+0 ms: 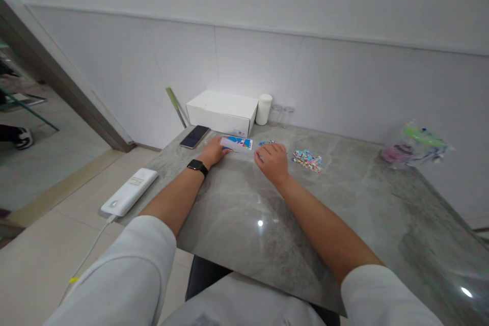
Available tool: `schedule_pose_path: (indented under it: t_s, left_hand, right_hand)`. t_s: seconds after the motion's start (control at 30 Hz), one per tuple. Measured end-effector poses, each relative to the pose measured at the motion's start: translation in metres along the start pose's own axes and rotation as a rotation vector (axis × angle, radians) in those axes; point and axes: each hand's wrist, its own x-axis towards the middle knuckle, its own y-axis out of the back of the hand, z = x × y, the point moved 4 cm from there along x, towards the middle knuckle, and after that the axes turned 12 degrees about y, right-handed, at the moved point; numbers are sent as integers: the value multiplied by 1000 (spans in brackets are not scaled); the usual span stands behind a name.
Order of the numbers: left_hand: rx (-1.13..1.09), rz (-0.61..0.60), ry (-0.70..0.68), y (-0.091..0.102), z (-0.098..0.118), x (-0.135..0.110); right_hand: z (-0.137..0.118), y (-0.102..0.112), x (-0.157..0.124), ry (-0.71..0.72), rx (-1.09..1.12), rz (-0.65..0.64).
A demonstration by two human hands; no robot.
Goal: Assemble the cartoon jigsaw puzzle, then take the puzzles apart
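Observation:
My left hand (213,152), a dark watch on its wrist, is closed on the left end of a small sheet of paper (240,142). Blue, red and white colours show on the sheet's printed side, and a plain white strip runs along its near edge. Curled fingers of my right hand (273,160) are beside the sheet's right end; what they hold, if anything, is hidden. Just behind that hand, partly covered, lie small blue pieces (266,142). To its right is a pile of small multicoloured pieces, like jigsaw pieces (307,160).
A phone (194,136) lies at the back left, beside a white box (223,109). A white bottle (263,109) and two clear cups (281,115) stand against the wall. On the left edge rests a corded white device (130,191). A plastic bag (414,146) is far right.

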Motion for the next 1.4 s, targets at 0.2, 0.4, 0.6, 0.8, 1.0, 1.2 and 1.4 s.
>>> schedule_pose_path:
  t_s: [0.2, 0.4, 0.6, 0.8, 1.0, 1.2, 1.4]
  left_hand:
    - [-42, 239, 300, 45, -48, -37]
    - [-25, -16, -45, 33, -5, -79]
    - [146, -111, -26, 6, 6, -83]
    - [111, -88, -85, 1, -2, -76]
    - [37, -57, -120, 1, -5, -72]
    - [-21, -58, -109, 2, -7, -68]
    - [-2, -49, -83, 0, -14, -65]
  right_hand:
    - [-53, -37, -18, 195, 96, -143]
    - [-57, -56, -23, 70, 173, -156]
    - [-37, -76, -25, -93, 235, -167]
    - [-36, -95, -19, -150, 252, -249]
    - [-34, -97, -14, -142, 249, -280]
    - [-35, -95, -12, -148, 257, -315]
    - [-34, -93, -14, -153, 280, -297]
